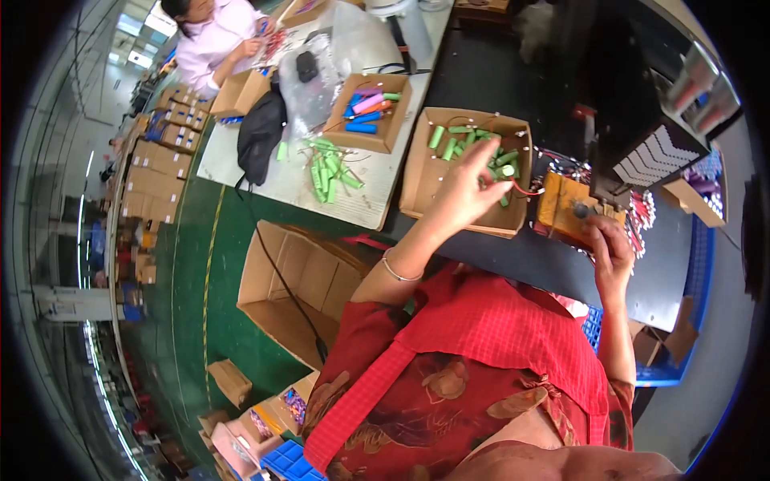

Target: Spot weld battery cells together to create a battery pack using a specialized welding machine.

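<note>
My left hand (469,191) reaches over a cardboard box (417,180) of green cylindrical battery cells (459,143). Its thumb and forefinger are spread apart, close to a cell in the box. From beside the thumb a red wire (525,191) with a small white plug runs over the box's right edge. My right hand (611,244) is at the near side of an orange-yellow block-shaped fixture (565,204), its fingers closed by a dark round part (581,210). Whatever those fingertips grip is hidden.
Several wire leads (640,212) lie beside the fixture, near a black machine (658,160). On the white table at left are loose green cells (327,172) and a box of coloured cells (385,138). A person (216,40) works beyond. An open carton (297,272) stands below.
</note>
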A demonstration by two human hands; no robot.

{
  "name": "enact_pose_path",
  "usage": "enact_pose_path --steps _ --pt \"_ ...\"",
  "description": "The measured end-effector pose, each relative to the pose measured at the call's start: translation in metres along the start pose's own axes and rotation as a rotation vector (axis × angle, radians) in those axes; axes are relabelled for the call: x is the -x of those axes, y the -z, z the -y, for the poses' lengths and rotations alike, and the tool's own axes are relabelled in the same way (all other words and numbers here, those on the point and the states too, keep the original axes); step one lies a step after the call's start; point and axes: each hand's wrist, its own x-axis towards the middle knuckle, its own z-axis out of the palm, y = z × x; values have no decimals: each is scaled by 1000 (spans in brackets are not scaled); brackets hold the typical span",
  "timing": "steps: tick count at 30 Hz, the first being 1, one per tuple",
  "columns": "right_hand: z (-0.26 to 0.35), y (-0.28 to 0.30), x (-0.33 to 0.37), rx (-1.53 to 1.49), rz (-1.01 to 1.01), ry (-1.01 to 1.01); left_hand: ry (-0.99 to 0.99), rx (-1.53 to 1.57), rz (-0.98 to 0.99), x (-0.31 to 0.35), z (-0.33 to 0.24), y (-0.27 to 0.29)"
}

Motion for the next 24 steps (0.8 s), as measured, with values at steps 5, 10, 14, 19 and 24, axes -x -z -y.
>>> enact_pose_path --steps 5,10,14,19,24 --pt "0 0 -2 114 63 84 155 -119 -740 4 81 141" --pt "5 -3 -6 128 53 106 308 -859 -976 42 208 307" --pt "2 -8 -5 136 8 33 651 -1189 -680 20 211 304" --pt "6 -13 -4 185 -18 79 766 -1389 -556 30 216 313" --pt "6 -15 -4 125 -9 57 260 -923 -627 27 154 285"
